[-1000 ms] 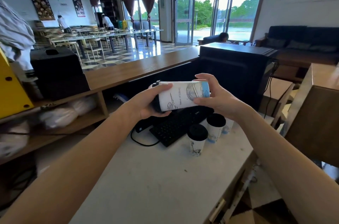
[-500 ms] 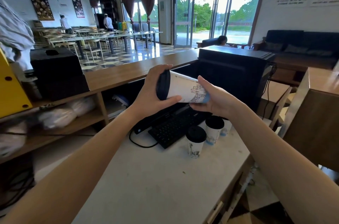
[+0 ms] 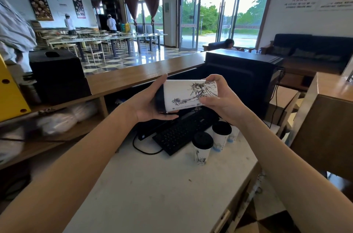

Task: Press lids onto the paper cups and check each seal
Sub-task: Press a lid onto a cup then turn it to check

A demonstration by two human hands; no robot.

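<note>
A white paper cup with a black line drawing lies on its side in the air above the keyboard, held between both hands. Its black lid points left into my left hand, whose fingers curl round the lidded end. My right hand grips the cup's base end. On the white counter below stand two upright cups with black lids, one nearer and one behind it. A third cup is partly hidden behind them.
A black keyboard with its cable lies on the counter below the held cup. A black monitor back stands behind. A wooden shelf runs along the left, a wooden cabinet stands at the right. People are in the dining hall beyond.
The held cup has turned about its long axis and come level again, now showing a statue drawing. Both hands stay on its ends, slightly lower than half a second ago.
</note>
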